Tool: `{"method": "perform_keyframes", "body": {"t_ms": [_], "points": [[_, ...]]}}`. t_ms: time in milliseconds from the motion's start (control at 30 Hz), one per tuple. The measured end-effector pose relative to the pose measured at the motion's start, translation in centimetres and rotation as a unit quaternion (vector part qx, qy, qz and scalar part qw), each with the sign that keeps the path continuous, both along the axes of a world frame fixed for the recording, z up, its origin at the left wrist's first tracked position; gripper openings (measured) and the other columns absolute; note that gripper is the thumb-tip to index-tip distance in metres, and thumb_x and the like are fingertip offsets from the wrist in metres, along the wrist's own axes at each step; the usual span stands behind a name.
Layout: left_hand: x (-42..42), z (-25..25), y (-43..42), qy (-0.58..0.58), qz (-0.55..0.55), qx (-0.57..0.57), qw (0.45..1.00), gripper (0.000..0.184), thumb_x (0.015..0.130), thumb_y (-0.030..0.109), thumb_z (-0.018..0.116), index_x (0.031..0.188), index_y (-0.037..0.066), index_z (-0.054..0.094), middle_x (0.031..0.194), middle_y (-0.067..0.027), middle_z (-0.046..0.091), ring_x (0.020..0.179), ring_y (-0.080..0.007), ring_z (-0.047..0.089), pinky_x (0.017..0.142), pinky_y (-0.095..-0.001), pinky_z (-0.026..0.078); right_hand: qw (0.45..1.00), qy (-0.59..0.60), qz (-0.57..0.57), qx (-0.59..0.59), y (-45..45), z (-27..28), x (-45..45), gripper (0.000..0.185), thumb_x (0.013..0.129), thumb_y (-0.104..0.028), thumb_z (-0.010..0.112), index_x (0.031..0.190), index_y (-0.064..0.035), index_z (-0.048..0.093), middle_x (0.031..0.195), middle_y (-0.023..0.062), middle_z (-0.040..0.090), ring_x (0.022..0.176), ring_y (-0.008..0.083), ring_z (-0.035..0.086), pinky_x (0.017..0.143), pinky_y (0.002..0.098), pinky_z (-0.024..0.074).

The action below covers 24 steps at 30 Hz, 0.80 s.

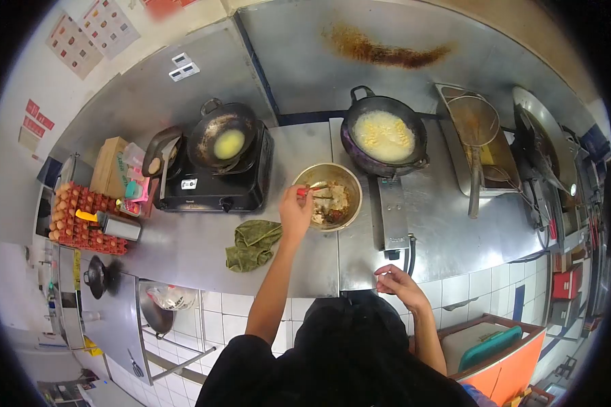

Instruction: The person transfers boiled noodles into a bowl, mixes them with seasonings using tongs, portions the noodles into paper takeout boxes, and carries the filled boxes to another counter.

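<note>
My left hand [296, 216] is closed on red-handled tongs [308, 192], whose two metal arms reach over a steel bowl [357, 203]. Inside the bowl lies a pale and brown food mixture [334, 203]; its exact kind I cannot make out. My right hand [402, 286] is beside the front edge of the counter, fingers loosely bent and apart, holding nothing visible. Behind the bowl, to the right, a black wok [417, 150] contains bubbling oil with yellow pieces [385, 136]. A crumpled green cloth [253, 245] lies left of the bowl.
On the left, a black gas stove [214, 197] carries a pan [204, 139] with yellowish liquid. Egg trays [81, 217] stand at the far left. To the right are a strainer [474, 122] over a metal tray [458, 169] and a large pan [546, 129]. Below, an orange cabinet [516, 370].
</note>
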<state>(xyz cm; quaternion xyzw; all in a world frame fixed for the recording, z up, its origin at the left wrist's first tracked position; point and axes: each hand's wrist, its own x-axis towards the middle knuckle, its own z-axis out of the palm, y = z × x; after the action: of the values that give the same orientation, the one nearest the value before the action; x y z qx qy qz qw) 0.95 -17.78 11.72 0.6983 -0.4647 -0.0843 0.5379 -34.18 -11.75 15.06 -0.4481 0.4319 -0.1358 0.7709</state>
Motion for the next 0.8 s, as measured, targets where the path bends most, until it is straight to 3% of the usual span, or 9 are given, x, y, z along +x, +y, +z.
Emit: {"method": "perform_keyframes", "body": {"t_ms": [67, 267, 367, 667, 800], "points": [[-1.3, 3.4, 1.3, -0.004, 0.018, -0.023, 1.0, 0.017, 0.088, 0.007, 0.073, 0.102, 0.0, 0.067, 0.092, -0.0138, 0.066, 0.075, -0.0232, 0.07, 0.068, -0.0343, 0.055, 1.0, -0.014, -0.003, -0.01, 0.3, 0.9, -0.4, 0.032, 0.101, -0.03, 0.064, 0.121, -0.0052, 0.059, 0.098, 0.0049, 0.063, 0.091, 0.0141, 0.064, 0.086, 0.0279, 0.0526], [-0.8, -0.2, 1.0, -0.092, 0.026, 0.003, 0.995, 0.016, 0.088, 0.012, 0.074, 0.098, 0.001, 0.068, 0.086, -0.013, 0.065, 0.073, -0.024, 0.068, 0.066, -0.0347, 0.053, 1.0, -0.003, -0.003, 0.017, 2.2, -0.7, -1.3, 0.032, 0.101, -0.03, 0.063, 0.122, -0.0054, 0.059, 0.098, 0.0057, 0.063, 0.092, 0.0144, 0.064, 0.087, 0.0286, 0.053], [-0.4, 2.8, 0.9, -0.083, 0.024, 0.022, 0.996, 0.017, 0.089, 0.012, 0.073, 0.097, -0.002, 0.065, 0.085, -0.0162, 0.063, 0.072, -0.029, 0.066, 0.065, -0.0377, 0.053, 1.0, -0.001, 0.0, 0.026, 2.6, -0.5, -1.3, 0.031, 0.102, -0.03, 0.062, 0.122, -0.0057, 0.059, 0.099, 0.0062, 0.063, 0.092, 0.0145, 0.064, 0.088, 0.0288, 0.053], [0.1, 5.5, 0.3, -0.08, 0.057, -0.023, 0.995, 0.017, 0.089, 0.012, 0.073, 0.094, -0.001, 0.065, 0.084, -0.0163, 0.063, 0.07, -0.03, 0.066, 0.065, -0.0388, 0.052, 1.0, -0.02, -0.015, 0.014, 1.6, -1.5, -1.2, 0.028, 0.102, -0.028, 0.062, 0.119, -0.0059, 0.059, 0.097, 0.0054, 0.063, 0.09, 0.0145, 0.064, 0.086, 0.0284, 0.0527], [1.3, 0.6, 0.0, -0.091, 0.047, 0.019, 0.995, 0.016, 0.088, 0.011, 0.073, 0.095, -0.001, 0.065, 0.084, -0.0154, 0.063, 0.07, -0.0299, 0.066, 0.065, -0.0377, 0.052, 0.999, -0.037, -0.018, 0.0, 0.6, -1.5, -0.4, 0.025, 0.102, -0.028, 0.062, 0.117, -0.0072, 0.061, 0.093, 0.002, 0.064, 0.089, 0.0104, 0.064, 0.084, 0.0254, 0.0527]]}}
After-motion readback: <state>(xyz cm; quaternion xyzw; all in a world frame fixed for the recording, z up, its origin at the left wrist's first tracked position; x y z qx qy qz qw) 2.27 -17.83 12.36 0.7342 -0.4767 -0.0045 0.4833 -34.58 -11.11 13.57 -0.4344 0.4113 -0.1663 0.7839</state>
